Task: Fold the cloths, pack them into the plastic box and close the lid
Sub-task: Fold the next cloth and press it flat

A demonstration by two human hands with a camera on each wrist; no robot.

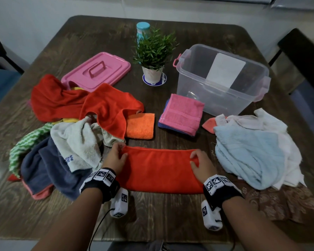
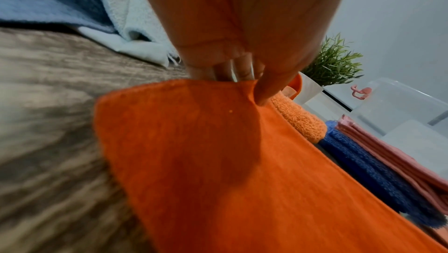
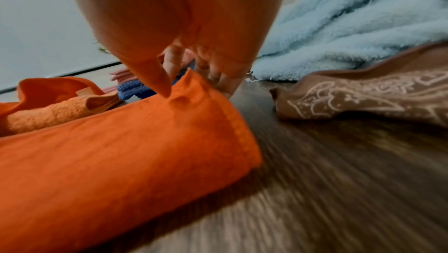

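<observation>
While both hands pinch the red cloth (image 1: 159,169), left grip (image 1: 116,158), right grip (image 1: 200,163), cloth piles (image 1: 71,134) flanking, empty box (image 1: 223,78) behind.

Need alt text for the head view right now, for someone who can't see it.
Left hand and right hand pinch the far corners of an orange-red cloth folded into a strip on the table. Unfolded cloths lie either side; beyond stand the open plastic box and pink lid.

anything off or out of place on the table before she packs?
Nothing damaged or spilled. One oddity: the pink lid has its near corner buried under the red cloth of the unfolded pile, so it needs freeing before closing. The plastic box stands upright, open. Both hands pinch the orange cloth's far corners.
</observation>
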